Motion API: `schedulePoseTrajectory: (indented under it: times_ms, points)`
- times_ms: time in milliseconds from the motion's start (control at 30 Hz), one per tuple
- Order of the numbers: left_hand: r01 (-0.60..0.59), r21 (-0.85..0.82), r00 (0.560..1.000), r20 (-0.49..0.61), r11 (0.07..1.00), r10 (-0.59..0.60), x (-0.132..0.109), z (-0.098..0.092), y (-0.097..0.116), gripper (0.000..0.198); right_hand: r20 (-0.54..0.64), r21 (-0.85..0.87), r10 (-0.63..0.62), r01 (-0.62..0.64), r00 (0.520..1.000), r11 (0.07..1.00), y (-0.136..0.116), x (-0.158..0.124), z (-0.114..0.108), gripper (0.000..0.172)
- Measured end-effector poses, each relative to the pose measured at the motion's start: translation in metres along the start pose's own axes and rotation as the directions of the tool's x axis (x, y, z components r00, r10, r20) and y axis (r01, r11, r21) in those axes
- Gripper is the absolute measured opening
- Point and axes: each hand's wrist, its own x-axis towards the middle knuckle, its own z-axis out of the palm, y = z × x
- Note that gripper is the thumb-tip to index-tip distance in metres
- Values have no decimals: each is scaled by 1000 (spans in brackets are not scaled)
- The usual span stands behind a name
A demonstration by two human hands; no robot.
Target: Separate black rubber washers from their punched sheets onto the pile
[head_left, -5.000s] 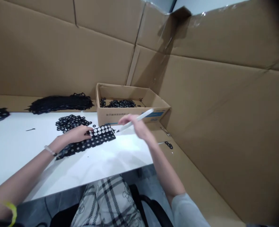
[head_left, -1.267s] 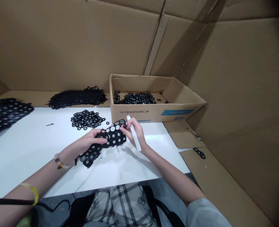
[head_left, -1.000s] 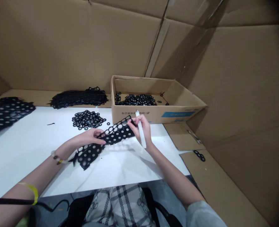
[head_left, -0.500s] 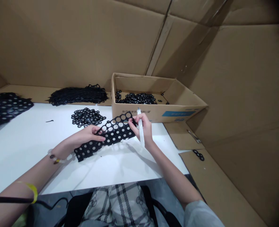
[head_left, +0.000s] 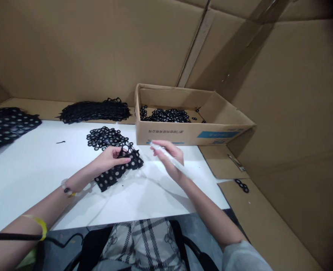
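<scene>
In the head view, my left hand [head_left: 111, 160] pinches a black sheet [head_left: 112, 177] punched with rows of round holes. The sheet hangs toward the lower left over the white table, its far part folded near my fingers. My right hand [head_left: 170, 158] is apart from the sheet, to its right, with the fingers closed round a white pen-shaped tool [head_left: 172, 160]. That tool slants up to the left; its tip is blurred. A pile of small black rings [head_left: 103, 137] lies on the table just beyond my left hand.
Behind my right hand stands an open cardboard box [head_left: 183, 133] holding many black rings. A stack of black strips [head_left: 94, 112] lies at the back, and large perforated black sheets [head_left: 8, 128] at the left. Tweezers [head_left: 236, 162] and a few joined rings [head_left: 241, 186] rest on cardboard at right.
My right hand has let go of the sheet's right end and tilted the white tool to the left. The sheet, stretched out before, is now folded in at my left hand. The view shifted slightly.
</scene>
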Motion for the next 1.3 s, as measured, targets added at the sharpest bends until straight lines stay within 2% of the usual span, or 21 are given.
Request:
schedulePoseTrajectory:
  times_ms: [100, 200, 333, 667, 833, 1000, 1167, 1300]
  points:
    - [-28, 27, 999, -16, 999, 29, 3, 0, -5, 37, 202, -44, 20, -12, 979, 999, -3, -5, 9, 22]
    - [-75, 57, 997, -19, 996, 76, 4, -1, -10, 36, 261, -45, 60, -50, 963, 998, -2, -7, 14, 25]
    - [-102, 118, 994, -31, 988, 106, 5, -1, -14, 34, 255, -57, 92, -80, 963, 995, -4, -7, 13, 20]
    - [-92, 243, 992, -63, 966, 110, 4, 0, -13, 37, 233, -124, 33, -4, 972, 992, -6, -4, 11, 16]
    - [-156, 301, 982, -60, 941, 182, 4, 1, -11, 31, 224, -144, 21, 12, 974, 989, -1, -6, 15, 17]
    - [-217, 343, 962, -84, 914, 260, 1, 6, -7, 29, 158, -207, 35, -1, 987, 978, 6, -13, 26, 18]
    - [-255, 357, 959, -23, 899, 282, 3, 5, -9, 28, 98, -234, 59, -35, 993, 972, 6, -16, 36, 17]
    - [-195, 295, 980, 30, 935, 195, 9, -4, -16, 34, 84, -238, 34, -13, 996, 971, 7, -15, 36, 17]
